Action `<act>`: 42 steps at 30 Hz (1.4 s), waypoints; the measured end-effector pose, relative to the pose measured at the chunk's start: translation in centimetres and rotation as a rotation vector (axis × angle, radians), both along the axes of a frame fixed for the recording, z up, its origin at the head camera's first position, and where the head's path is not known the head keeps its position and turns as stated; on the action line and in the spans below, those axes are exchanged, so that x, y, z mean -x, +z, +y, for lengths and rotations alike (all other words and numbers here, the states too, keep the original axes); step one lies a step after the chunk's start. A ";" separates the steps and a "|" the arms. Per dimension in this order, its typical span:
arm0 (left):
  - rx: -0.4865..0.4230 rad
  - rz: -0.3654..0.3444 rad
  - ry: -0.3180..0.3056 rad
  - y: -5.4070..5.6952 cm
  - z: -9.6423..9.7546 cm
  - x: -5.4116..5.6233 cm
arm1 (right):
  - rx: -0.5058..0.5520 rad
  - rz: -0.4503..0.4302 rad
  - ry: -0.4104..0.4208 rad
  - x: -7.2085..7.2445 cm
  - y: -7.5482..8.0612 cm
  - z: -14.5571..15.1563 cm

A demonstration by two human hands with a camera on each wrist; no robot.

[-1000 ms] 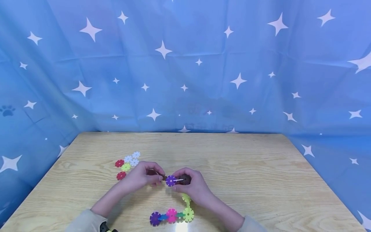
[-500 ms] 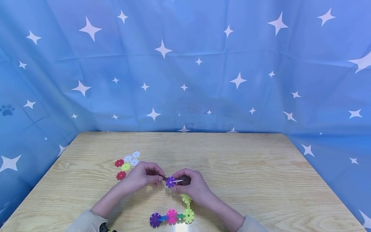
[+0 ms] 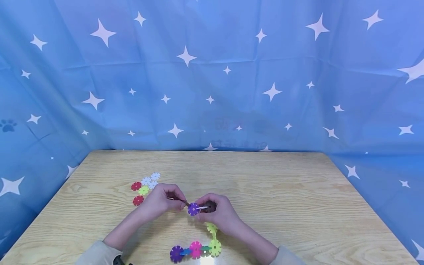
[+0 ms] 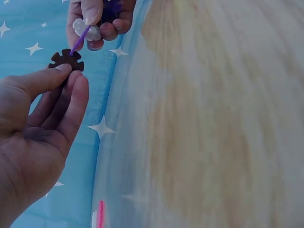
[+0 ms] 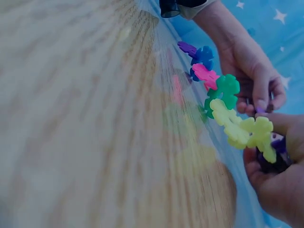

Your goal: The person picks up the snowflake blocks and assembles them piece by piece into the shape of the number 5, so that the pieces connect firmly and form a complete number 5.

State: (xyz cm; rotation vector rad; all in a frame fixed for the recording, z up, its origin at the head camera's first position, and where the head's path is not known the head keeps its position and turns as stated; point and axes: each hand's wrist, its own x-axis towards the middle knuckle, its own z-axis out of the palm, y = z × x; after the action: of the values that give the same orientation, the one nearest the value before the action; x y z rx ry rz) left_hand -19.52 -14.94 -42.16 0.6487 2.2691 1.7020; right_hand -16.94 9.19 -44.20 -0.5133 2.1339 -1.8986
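Note:
Thumb and fingers of my left hand (image 3: 162,198) pinch a brown notched disc (image 4: 66,61), a flower-shaped interlocking piece. Its front edge meets a purple disc (image 3: 193,209), which appears edge-on in the left wrist view. A white disc (image 4: 88,29) joins that purple one on its other side, under the thumb of my right hand (image 3: 223,215). My right fingers grip this end of the chain around a dark disc (image 3: 210,206). From there the chain runs down through yellow discs (image 3: 215,247), a green disc (image 5: 229,90), a pink disc (image 3: 195,249), blue and dark purple.
Loose discs lie on the wooden table (image 3: 281,191) left of my hands: several white discs (image 3: 146,181), a yellow-green disc (image 3: 143,190) and two red discs (image 3: 138,200). A blue star-patterned curtain (image 3: 212,73) hangs along the table's back and sides.
Both hands have shifted slightly down and left with the purple disc and the dark disc between them. The chain's near end has slid a little toward the table's front.

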 end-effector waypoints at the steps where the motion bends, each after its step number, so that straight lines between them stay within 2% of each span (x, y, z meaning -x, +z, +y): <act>1: -0.006 -0.003 0.004 0.0 0.0 0.0 | -0.009 0.008 -0.006 0.0 0.0 -0.1; 8: 0.020 0.023 0.010 0.1 0.3 -0.2 | -0.037 0.030 -0.018 0.1 0.2 -0.3; 15: 0.028 0.006 -0.005 0.3 0.2 -0.3 | -0.068 0.025 -0.026 -0.1 0.5 -0.1; 21: 0.028 -0.002 -0.012 0.3 0.1 -0.4 | -0.043 0.045 -0.032 -0.6 0.8 -0.2; 26: 0.042 0.044 -0.019 0.2 0.1 -0.6 | -0.041 0.065 -0.042 -0.6 0.6 -0.1; 31: 0.055 0.096 -0.016 0.3 0.1 -0.7 | -0.041 0.045 -0.053 -0.5 0.5 0.1; 37: 0.104 0.108 -0.022 0.4 0.2 -0.6 | -0.030 0.035 -0.039 -0.6 0.5 0.1; 42: 0.119 0.111 -0.057 0.2 0.2 -0.5 | -0.046 0.028 -0.024 -0.7 0.6 0.0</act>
State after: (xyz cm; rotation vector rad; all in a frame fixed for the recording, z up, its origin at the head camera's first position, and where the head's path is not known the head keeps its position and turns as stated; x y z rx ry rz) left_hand -19.00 -14.75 -41.91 0.7917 2.3810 1.5274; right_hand -16.28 9.24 -43.59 -0.5105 2.2049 -1.8606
